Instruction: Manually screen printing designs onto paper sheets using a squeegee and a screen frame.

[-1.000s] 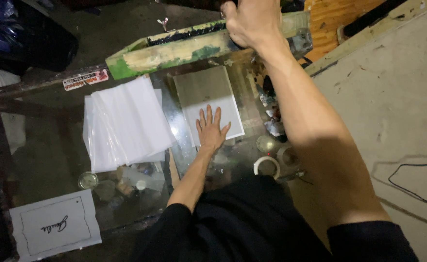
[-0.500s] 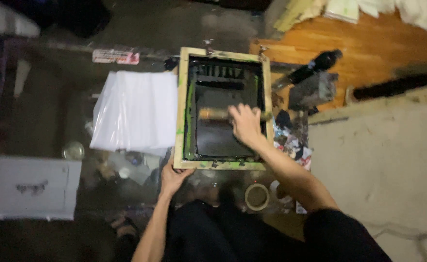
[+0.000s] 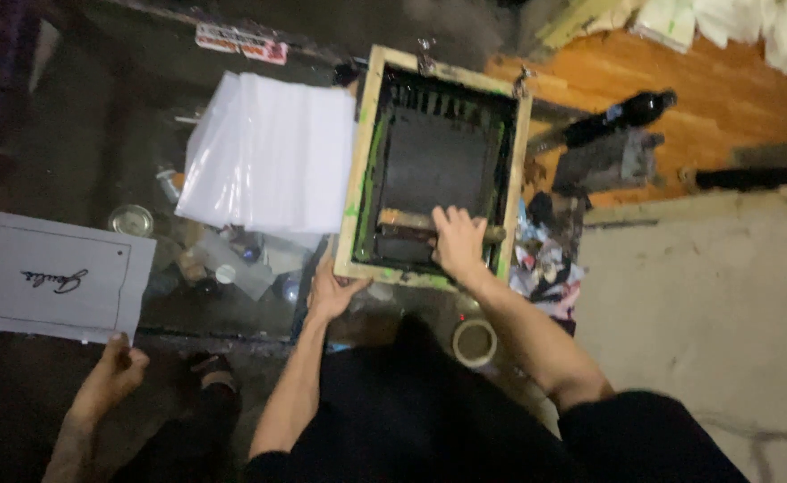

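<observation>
Nearest, at about 6 o'clock, a roll of tape lies low down between the person's two arms. At 8 o'clock another person's hand pinches the near edge of a white card with a thin box line and a dark squiggle on it.

A bit farther, the left hand grips the near left corner of the wooden printing frame, with the fingers curled under the wood. Just to its right, the right hand is closed around a wooden squeegee, which lies across the near part of the dark screen inside the frame. The frame lies flat on the glass surface, in the middle of the view.

At 10 o'clock a stack of clear plastic sheets lies right beside the frame's left side. Small jars show under the glass.

Far off at 2 o'clock, a black bottle lies on an orange wooden board.
</observation>
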